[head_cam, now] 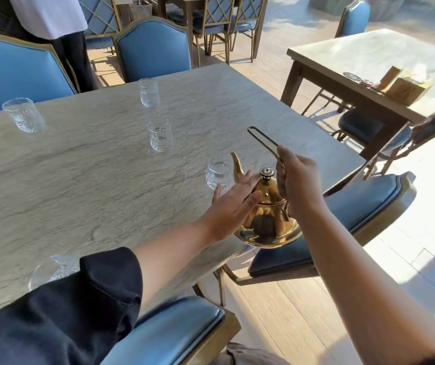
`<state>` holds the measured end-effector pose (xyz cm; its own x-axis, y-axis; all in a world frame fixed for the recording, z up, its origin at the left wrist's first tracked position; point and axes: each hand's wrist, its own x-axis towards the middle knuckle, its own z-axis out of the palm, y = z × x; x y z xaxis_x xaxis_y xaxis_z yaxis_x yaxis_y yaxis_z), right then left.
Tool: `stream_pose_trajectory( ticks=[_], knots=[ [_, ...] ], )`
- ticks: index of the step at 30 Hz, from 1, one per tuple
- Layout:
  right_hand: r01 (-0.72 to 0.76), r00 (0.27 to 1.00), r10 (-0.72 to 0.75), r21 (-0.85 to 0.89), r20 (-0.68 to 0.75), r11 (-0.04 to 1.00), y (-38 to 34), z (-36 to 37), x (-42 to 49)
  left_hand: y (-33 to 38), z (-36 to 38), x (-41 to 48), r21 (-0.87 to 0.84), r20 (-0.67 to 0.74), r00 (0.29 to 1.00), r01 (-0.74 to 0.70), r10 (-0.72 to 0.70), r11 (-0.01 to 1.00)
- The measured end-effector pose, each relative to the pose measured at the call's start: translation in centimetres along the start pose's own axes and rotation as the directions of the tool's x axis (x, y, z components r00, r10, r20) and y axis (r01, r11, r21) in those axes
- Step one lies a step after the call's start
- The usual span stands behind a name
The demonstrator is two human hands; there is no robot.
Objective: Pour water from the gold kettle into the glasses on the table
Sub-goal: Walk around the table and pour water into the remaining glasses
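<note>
A shiny gold kettle (267,219) hangs at the table's near right edge, its spout aimed toward a clear glass (217,175) just beyond. My right hand (299,183) grips the kettle's thin wire handle. My left hand (231,204) lies flat, fingers spread, against the kettle's lid and shoulder. More patterned glasses stand on the marble table (79,175): one in the middle (160,135), one farther back (148,93), one at the far left (24,115). Another glass (53,270) near me is half hidden by my dark sleeve.
Blue padded chairs ring the table: two at the back (156,48), one at the right (369,201), one under my arms (174,330). A person in a white top stands at the back left (53,22). A second table with boxes (403,86) stands to the right.
</note>
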<state>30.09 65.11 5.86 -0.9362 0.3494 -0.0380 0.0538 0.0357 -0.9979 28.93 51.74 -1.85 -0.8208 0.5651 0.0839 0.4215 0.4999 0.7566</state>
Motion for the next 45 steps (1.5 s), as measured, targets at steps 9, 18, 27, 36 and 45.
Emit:
stream_pose_trajectory(
  ticks=[9, 18, 27, 36, 45],
  knots=[
    [0.068, 0.996, -0.075, 0.126, 0.052, 0.99, -1.9, -1.9, -5.7, 4.2, -0.4, -4.4, 0.08, -0.134, 0.987, -0.081, 0.091, 0.994],
    [0.143, 0.987, -0.151, 0.126, 0.051, 0.982, -3.7, -5.8, -14.8, 11.1, 2.5, -11.0, 0.169, -0.19, 0.975, -0.082, 0.114, 0.982],
    [0.124, 0.988, -0.138, 0.175, 0.07, 0.977, -2.6, -10.4, -25.2, 15.7, 6.8, -19.9, 0.284, -0.124, 0.985, -0.079, 0.118, 0.956],
    [0.079, 0.985, -0.108, 0.198, 0.138, 0.977, 0.7, -10.6, -37.2, 16.2, 11.0, -32.9, 0.189, -0.134, 0.987, -0.062, 0.089, 0.98],
    [0.041, 0.973, -0.068, 0.124, 0.219, 0.991, 3.1, -3.6, -51.0, 13.0, 8.9, -49.3, 0.264, -0.11, 0.992, -0.03, 0.061, 0.964]
  ],
)
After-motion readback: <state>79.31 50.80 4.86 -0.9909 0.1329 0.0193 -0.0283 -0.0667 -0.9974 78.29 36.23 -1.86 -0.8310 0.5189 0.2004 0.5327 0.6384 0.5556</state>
